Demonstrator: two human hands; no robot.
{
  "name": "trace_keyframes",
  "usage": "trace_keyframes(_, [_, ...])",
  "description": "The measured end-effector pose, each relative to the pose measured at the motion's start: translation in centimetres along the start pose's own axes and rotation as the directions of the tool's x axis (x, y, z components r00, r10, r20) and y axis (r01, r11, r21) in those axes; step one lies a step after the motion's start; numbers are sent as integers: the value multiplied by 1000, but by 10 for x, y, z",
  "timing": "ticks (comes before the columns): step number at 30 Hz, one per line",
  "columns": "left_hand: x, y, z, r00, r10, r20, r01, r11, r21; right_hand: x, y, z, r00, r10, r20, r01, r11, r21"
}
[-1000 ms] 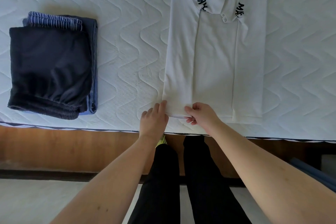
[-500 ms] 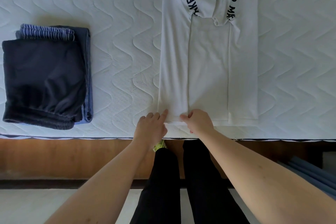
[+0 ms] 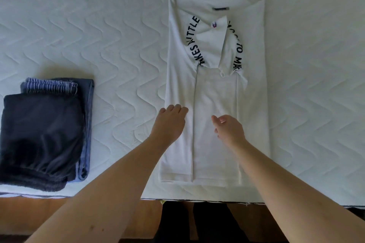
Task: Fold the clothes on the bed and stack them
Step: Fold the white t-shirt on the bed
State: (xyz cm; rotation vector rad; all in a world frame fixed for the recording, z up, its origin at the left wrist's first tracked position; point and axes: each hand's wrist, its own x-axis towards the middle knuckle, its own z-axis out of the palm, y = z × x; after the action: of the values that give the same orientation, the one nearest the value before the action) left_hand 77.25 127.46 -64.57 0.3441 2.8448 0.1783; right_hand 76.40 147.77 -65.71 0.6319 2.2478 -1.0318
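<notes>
Both hands have left the bottom hem they were pinching half a second ago and slid up the white shirt [image 3: 215,104] to about its middle. The left hand [image 3: 169,124] lies palm-down on the shirt's left folded panel, fingers straight and together, gripping nothing; the right hand [image 3: 230,130] hovers over or barely touches the centre strip with fingers loosely curled, and it holds nothing either (whether it touches the cloth I cannot tell). The shirt lies lengthwise on the bed [image 3: 118,35], collar away from the person, both sides already folded in so it forms a long narrow rectangle, its hem near the bed's front edge. Judging from this, the side folds are finished and the hands are smoothing or finding the line for the crosswise fold, hem up toward collar. Well apart to the left sits the stack [image 3: 45,130] of dark folded garments, a blue one under a navy one, where the shirt should presumably go once folded.
</notes>
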Motion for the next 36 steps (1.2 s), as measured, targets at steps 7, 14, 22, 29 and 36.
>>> trace_keyframes(7, [70,1,-43,997,18,-78,-13,998,65,32,-49,-44,998,-66,-14,67,974,214])
trace_keyframes(14, [128,-18,-21,996,26,85,-38,990,135,81,-93,-44,963,-161,-218,209,953,219])
trace_keyframes(22, [164,-52,-20,993,77,-85,-73,996,47,146,-134,-26,993,-2,-117,41,941,335])
trace_keyframes(29, [237,-62,-47,995,102,-7,-102,995,-23,161,-145,-36,986,-47,-160,52,998,25])
trace_keyframes(36, [314,-30,-65,989,132,69,-127,989,-71,119,-123,-26,977,10,-214,37,975,217])
